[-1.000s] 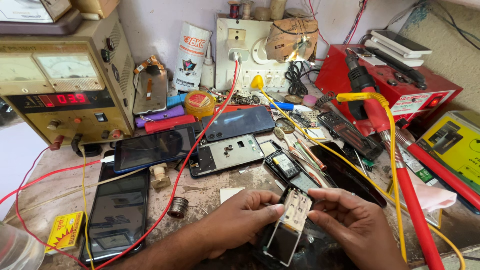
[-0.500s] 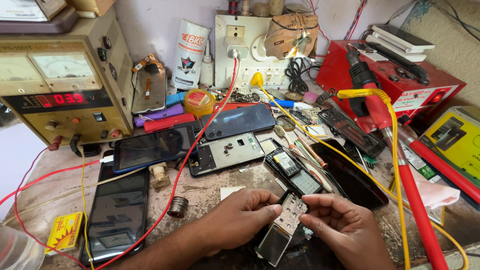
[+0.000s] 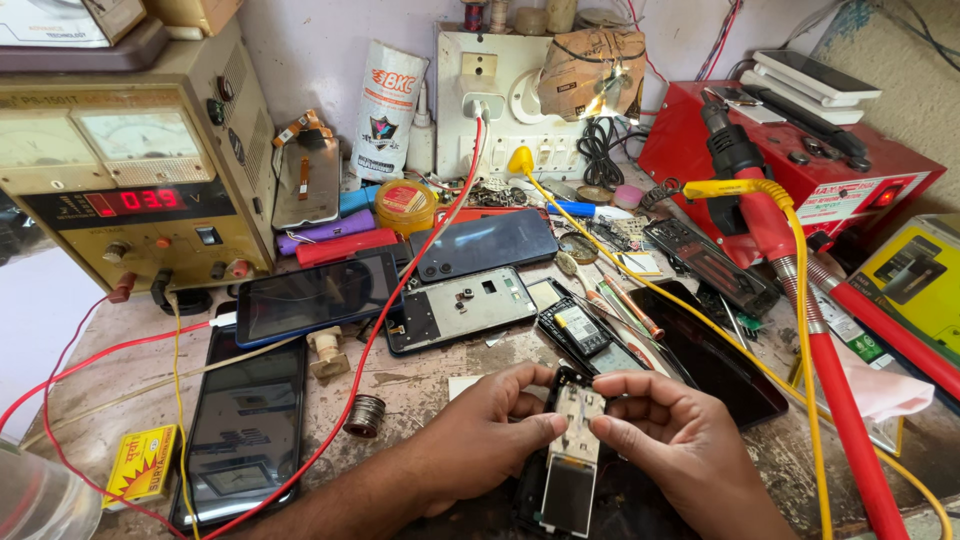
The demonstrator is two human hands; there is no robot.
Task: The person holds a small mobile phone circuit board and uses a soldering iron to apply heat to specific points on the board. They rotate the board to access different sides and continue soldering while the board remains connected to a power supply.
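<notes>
Head view: opened phone, circuit board exposed

- I count two hands: left hand, right hand, both on one opened small phone.
- Three intact dark-screen phones on the tabletop: one, one, one.
- One bare phone frame.
- Two more stripped phones: one, one.
- One black back cover.
- One bench power supply.
- One red box unit.
- One switchboard.
- One solder spool.
- One yellow matchbox.
- One white can.
- One round tin.
</notes>
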